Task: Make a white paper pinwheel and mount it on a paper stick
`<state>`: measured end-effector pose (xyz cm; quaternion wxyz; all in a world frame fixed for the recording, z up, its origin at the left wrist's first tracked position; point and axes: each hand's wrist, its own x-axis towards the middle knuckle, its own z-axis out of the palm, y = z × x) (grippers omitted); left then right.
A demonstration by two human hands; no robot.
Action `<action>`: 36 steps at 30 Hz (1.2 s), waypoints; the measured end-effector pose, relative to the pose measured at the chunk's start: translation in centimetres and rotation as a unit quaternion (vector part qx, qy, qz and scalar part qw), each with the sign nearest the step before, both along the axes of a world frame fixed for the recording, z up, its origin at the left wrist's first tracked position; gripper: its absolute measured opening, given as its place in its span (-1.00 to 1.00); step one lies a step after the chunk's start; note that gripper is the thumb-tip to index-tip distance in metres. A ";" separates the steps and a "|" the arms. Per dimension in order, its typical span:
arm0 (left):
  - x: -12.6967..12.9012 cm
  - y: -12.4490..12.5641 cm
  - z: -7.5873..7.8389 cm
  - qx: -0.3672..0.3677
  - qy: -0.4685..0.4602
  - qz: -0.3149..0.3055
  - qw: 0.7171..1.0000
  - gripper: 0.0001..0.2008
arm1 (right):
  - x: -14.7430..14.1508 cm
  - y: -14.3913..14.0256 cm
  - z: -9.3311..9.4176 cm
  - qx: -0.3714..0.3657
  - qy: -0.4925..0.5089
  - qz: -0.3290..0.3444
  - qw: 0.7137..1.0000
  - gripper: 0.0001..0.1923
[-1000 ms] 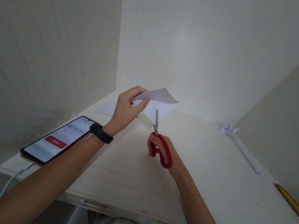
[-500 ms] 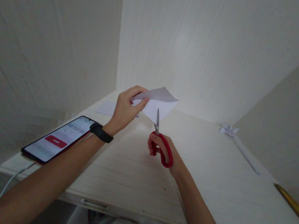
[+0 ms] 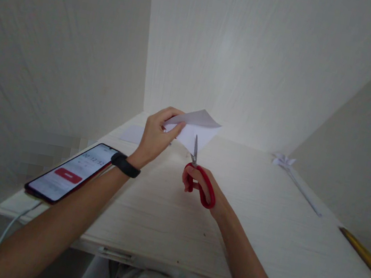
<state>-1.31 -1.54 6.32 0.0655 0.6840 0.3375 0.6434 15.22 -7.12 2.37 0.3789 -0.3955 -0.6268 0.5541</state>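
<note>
Above the desk (image 3: 263,229) we pinch the paper (image 3: 197,129) in our left hand (image 3: 154,138); just below it our right hand (image 3: 199,184) grips the scissors (image 3: 200,180), blades pointing up and away into the paper's lower edge.

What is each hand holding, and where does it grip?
The left hand pinches the folded white paper at its left corner. The right hand holds the red scissors by the handle loops.
</note>
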 end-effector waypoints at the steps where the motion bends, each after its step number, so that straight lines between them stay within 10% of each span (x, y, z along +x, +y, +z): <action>1: 0.0 0.0 0.0 -0.001 0.000 0.003 1.000 -0.88 | 0.0 0.0 0.0 0.000 -0.002 -0.001 1.000 -0.61; 36: -0.2 1.0 -0.4 -0.063 -0.041 -0.022 0.997 -0.73 | 0.1 -0.2 -0.1 0.026 -0.073 -0.069 0.995 -0.60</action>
